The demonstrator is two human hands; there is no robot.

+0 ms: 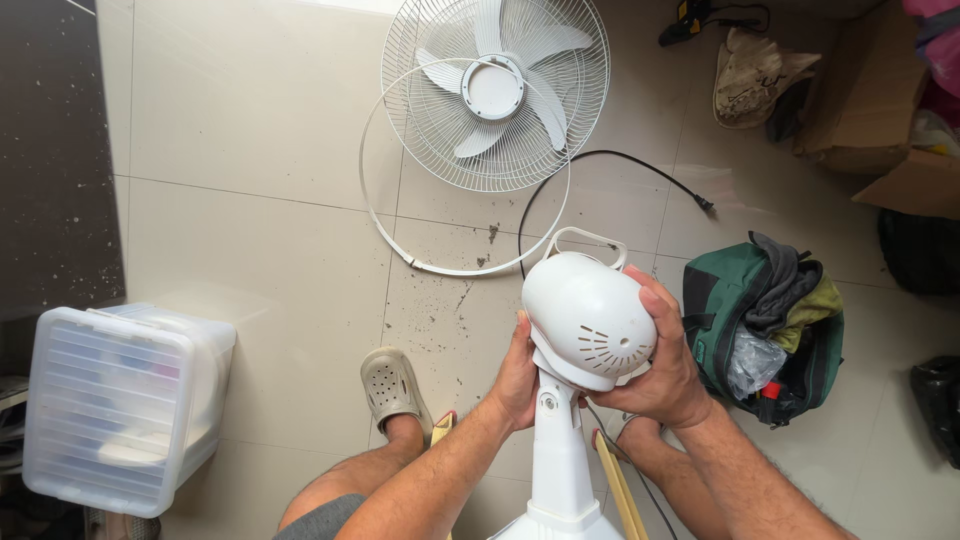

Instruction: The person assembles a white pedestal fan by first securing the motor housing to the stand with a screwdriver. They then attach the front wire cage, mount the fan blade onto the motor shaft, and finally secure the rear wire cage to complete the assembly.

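A white fan motor housing (585,315) sits on top of a white stand post (558,450) between my legs. My left hand (518,380) grips the neck joint under the housing on the left side. My right hand (665,365) wraps around the right side of the housing. On the tiled floor ahead lie the white wire fan grille with the blades (497,88) resting in it and a thin white grille ring (400,240). A black power cord (620,165) curls across the floor to its plug.
A clear plastic storage box (115,400) stands at the left. An open green bag (765,325) stuffed with cloth and tools sits at the right. Cardboard boxes (870,90) and a dirty cloth (755,75) lie at the back right. Dirt specks (470,290) mark the tiles.
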